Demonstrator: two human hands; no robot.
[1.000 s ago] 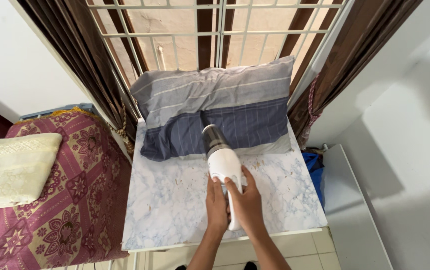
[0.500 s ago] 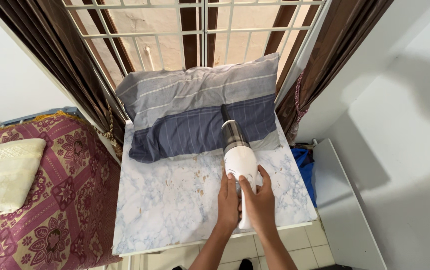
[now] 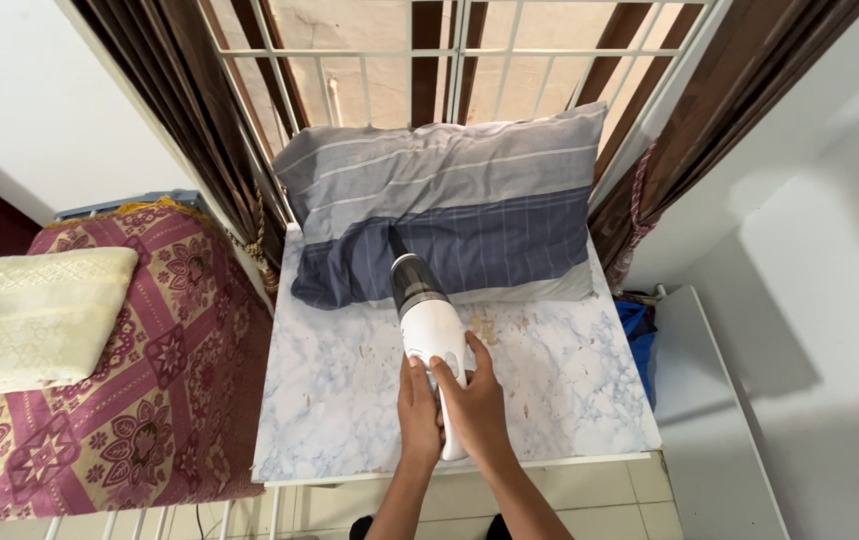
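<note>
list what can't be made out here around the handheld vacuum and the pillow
Head view:
- Handheld vacuum: its handle is covered by the left hand and right hand.
- Nozzle tip: dark against the striped pillow; contact cannot be told.
- Specks on the marble-pattern tabletop: too small to identify.
- Blue item: mostly behind the table's edge.

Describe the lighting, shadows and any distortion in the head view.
Head view: daylight comes through the window grille; a soft shadow crosses the white wall at right; the wide lens makes the curtains lean outward; pillow and handheld vacuum look sharp.
</note>
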